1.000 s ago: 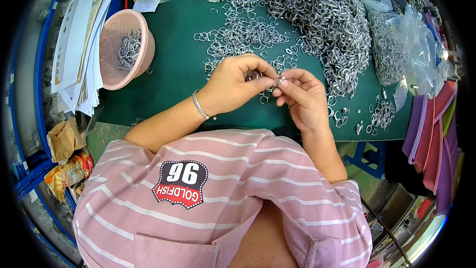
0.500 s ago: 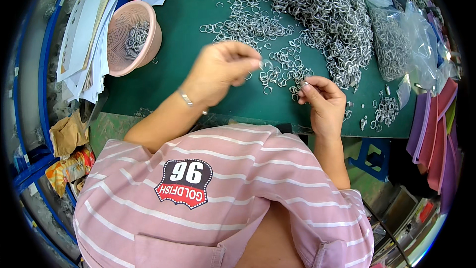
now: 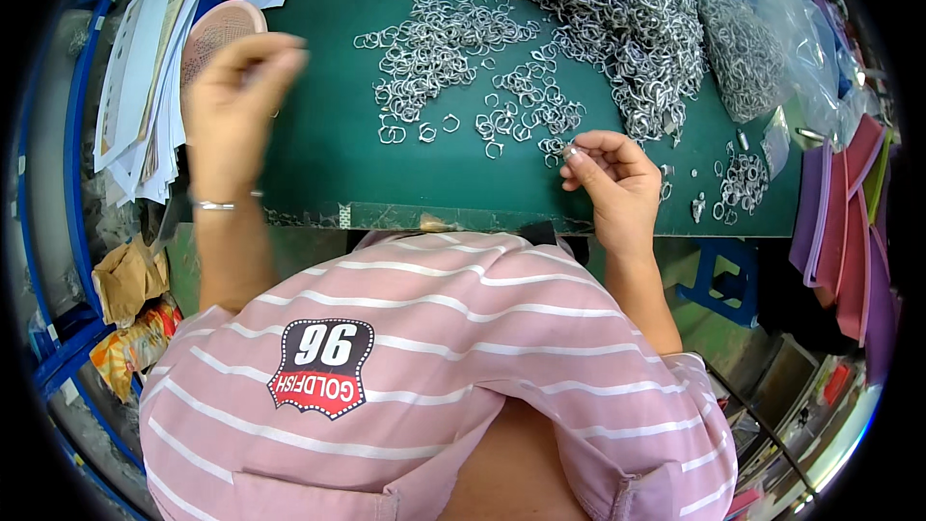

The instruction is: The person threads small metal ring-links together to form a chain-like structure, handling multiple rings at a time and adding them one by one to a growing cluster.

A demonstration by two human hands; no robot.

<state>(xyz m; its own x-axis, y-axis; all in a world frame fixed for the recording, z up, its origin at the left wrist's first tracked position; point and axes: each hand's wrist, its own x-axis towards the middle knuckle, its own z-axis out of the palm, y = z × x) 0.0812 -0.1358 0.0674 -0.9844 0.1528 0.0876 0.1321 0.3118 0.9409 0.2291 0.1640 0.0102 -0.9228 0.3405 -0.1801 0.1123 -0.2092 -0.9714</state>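
My left hand (image 3: pixel 236 101), smeared by motion, is raised over the pink plastic basket (image 3: pixel 227 24) at the far left. It covers much of the basket, and whether its fingers hold anything does not show. By the table's near edge, my right hand (image 3: pixel 612 178) is closed in a pinch of thumb and forefinger. Something small and shiny is at those fingertips, too small to make out. Right beside them lies a loose cluster of small silvery metal rings (image 3: pixel 521 106). A wider spread of rings (image 3: pixel 424 58) lies farther left on the green tabletop (image 3: pixel 318 135).
A large heap of rings (image 3: pixel 617 10) fills the back of the table, beside a clear plastic bag (image 3: pixel 743 48) full of them. A smaller ring pile (image 3: pixel 743 183) sits at the right. Papers (image 3: pixel 149 68) lean left of the basket; a blue stool (image 3: pixel 719 280) stands below.
My left hand has swung left from the loose rings to the basket. My right hand keeps its pinch by the ring cluster. The whole view has shifted slightly.
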